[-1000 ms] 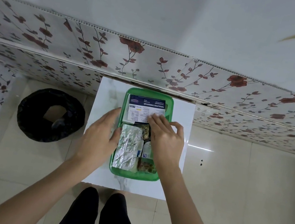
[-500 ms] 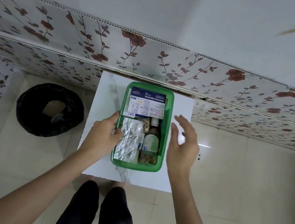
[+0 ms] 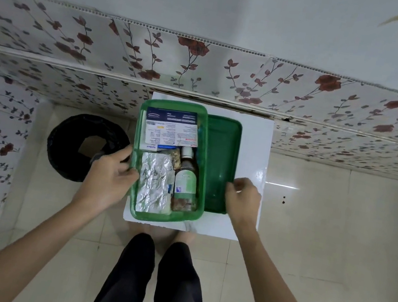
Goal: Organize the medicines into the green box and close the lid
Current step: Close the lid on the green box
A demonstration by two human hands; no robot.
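Note:
The green box stands open on the left part of a small white table. Inside lie a white and blue medicine carton at the far end, silver foil blister strips at the near left, and a bottle on its side at the near right. My left hand grips the box's left rim, thumb inside. The green lid lies flat on the table right beside the box. My right hand pinches the lid's right edge near its front corner.
A black round bin stands on the tiled floor left of the table, close to my left hand. A flower-patterned wall runs right behind the table. My legs are just below the table's front edge.
The box has shifted left with my left hand on its rim, and the lid now shows beside it. My right hand left the carton, swung right and closed on the lid's edge.

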